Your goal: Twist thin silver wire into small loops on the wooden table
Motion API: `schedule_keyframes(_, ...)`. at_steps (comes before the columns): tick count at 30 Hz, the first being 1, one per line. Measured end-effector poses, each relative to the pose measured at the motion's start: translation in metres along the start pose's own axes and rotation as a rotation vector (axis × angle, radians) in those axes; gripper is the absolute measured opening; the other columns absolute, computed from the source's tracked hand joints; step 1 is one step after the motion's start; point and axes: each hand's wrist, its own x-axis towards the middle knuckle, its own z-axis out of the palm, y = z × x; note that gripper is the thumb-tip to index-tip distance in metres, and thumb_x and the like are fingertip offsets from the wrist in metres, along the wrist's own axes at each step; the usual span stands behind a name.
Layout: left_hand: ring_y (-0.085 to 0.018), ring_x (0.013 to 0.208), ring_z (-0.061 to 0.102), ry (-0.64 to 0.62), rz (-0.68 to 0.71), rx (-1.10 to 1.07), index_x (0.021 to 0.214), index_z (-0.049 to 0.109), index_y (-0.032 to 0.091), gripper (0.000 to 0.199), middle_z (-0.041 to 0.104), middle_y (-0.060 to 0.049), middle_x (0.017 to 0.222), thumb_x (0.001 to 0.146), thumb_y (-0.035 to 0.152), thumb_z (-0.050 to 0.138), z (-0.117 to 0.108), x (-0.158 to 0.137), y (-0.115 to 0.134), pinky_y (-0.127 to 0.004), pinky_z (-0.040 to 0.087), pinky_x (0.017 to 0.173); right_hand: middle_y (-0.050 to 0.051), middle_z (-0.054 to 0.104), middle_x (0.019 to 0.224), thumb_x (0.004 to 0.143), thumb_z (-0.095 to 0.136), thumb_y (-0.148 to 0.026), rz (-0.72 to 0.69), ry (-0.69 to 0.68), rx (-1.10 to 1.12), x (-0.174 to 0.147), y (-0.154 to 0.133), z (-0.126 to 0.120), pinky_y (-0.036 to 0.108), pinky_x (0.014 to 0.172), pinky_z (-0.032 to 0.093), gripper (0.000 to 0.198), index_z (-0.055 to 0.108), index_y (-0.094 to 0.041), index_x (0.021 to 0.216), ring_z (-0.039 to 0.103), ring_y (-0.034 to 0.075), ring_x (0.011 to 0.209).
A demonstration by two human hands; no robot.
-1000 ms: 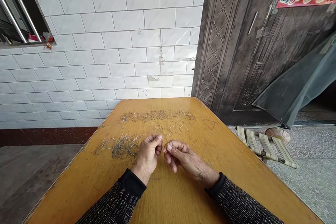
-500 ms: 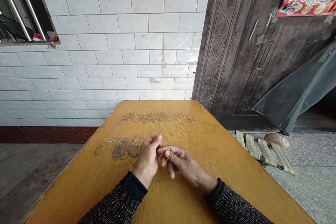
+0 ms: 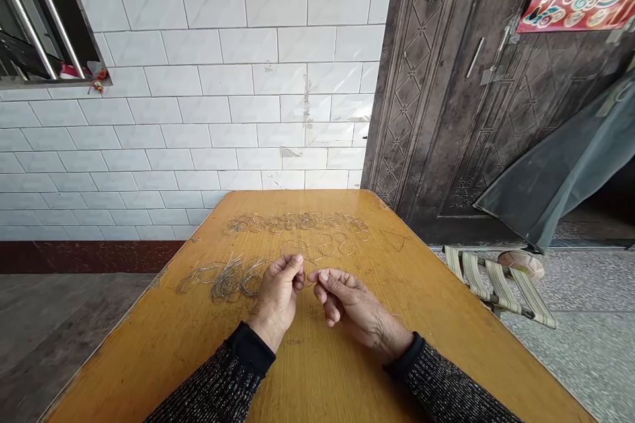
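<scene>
My left hand (image 3: 279, 287) is closed in a pinch over the middle of the table, thumb pressed on the curled fingers. A thin wire (image 3: 311, 260) curves up between the two hands, its ends running into both pinches. Just to the right, my right hand (image 3: 348, 297) pinches the wire between thumb and forefinger, the other fingers loosely curled. Beyond my fingers lie a few bent wire loops (image 3: 337, 243). Left of my left hand is a tangled pile of loose wires (image 3: 228, 279). Exact wire ends are too fine to make out.
A row of wire rings (image 3: 297, 221) stretches across the far part of the wooden table (image 3: 317, 370). One bent wire (image 3: 395, 238) lies near the right edge. A tiled wall stands behind the table; a striped-strap stool (image 3: 496, 281) is on the floor at right.
My right hand has moved slightly right, away from the left, so a gap shows between the fingertips. The left hand has stayed nearly in place, still pinching.
</scene>
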Motion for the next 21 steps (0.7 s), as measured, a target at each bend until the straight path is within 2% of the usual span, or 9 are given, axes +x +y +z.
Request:
schedule_keyframes(6, -0.006, 0.049, 0.043, -0.003, -0.037, -0.019, 0.058, 0.051, 0.014, 0.022, 0.049, 0.005, 0.052, 0.059, 0.027, 0.069, 0.0012, -0.0036, 0.0009, -0.019, 0.030, 0.049, -0.006, 0.053, 0.053, 0.069, 0.064, -0.044, 0.062, 0.029, 0.068, -0.0011, 0.0002, 0.0006, 0.016, 0.034, 0.040, 0.030, 0.058, -0.014, 0.074, 0.039, 0.002, 0.030)
schedule_keyframes(14, -0.005, 0.048, 0.043, -0.019, -0.079, -0.005, 0.056, 0.053, 0.014, 0.023, 0.049, 0.004, 0.051, 0.055, 0.027, 0.071, 0.0018, -0.0037, -0.0004, -0.019, 0.030, 0.048, -0.006, 0.053, 0.051, 0.068, 0.065, -0.041, 0.060, 0.016, 0.100, 0.0013, 0.0012, 0.0000, 0.016, 0.034, 0.039, 0.028, 0.053, -0.016, 0.067, 0.037, 0.002, 0.030)
schedule_keyframes(21, -0.005, 0.045, 0.041, -0.050, -0.105, 0.035, 0.055, 0.053, 0.014, 0.024, 0.048, 0.005, 0.049, 0.053, 0.027, 0.072, -0.0007, 0.0002, -0.0001, -0.019, 0.028, 0.046, -0.004, 0.054, 0.050, 0.068, 0.064, -0.036, 0.046, 0.006, 0.009, 0.0015, -0.0008, -0.0029, 0.017, 0.034, 0.035, 0.025, 0.051, -0.015, 0.062, 0.037, 0.002, 0.030)
